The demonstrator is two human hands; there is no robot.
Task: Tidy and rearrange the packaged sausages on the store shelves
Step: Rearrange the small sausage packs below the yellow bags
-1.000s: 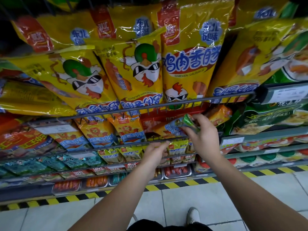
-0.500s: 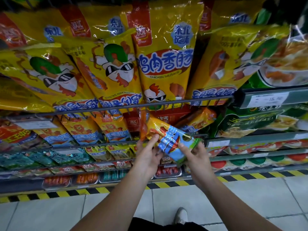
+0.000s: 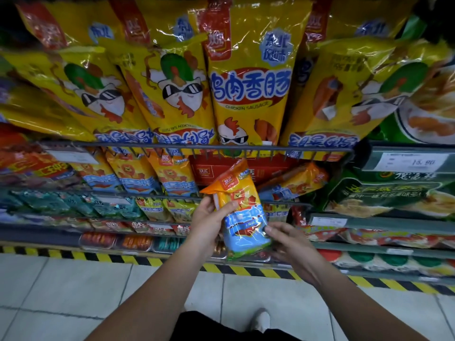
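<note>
Turned upright, the crinkly orange-and-blue sausage pack has left hand and right hand fingers curled round it.

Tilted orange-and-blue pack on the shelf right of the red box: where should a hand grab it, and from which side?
Probably by its raised orange end, coming from the front right. The tilted pack lies slanted, with that end up and clear. Its blue lower end is partly hidden behind the held pack, which the left hand and right hand both grip.
</note>
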